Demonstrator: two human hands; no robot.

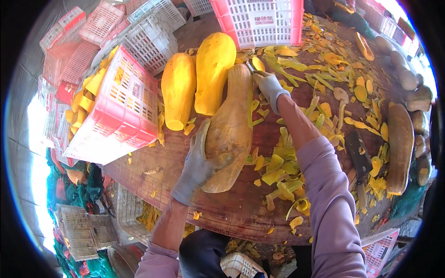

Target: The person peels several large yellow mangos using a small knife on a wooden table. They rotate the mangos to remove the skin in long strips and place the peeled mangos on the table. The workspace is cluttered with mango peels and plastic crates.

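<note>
A large tan squash [229, 135] lies lengthwise on the wooden table, its narrow neck pointing away from me. My left hand [205, 161], in a grey glove, grips its wide near end from the left, the thumb along the side. My right hand [269, 85], gloved too, is closed on a peeler [250, 67] at the right side of the neck's far end. A narrow green strip shows down the squash's right edge, where skin is off. Left of it lie two peeled yellow squashes, one [215, 73] beside the neck and another [178, 90] farther left.
A pink and white crate [128, 100] of cut squash pieces stands at the left, another crate [259, 24] at the far edge. Peelings [285, 166] litter the right side, near a cleaver [358, 153]. Unpeeled squashes [399, 149] line the right edge. Several crates are stacked far left.
</note>
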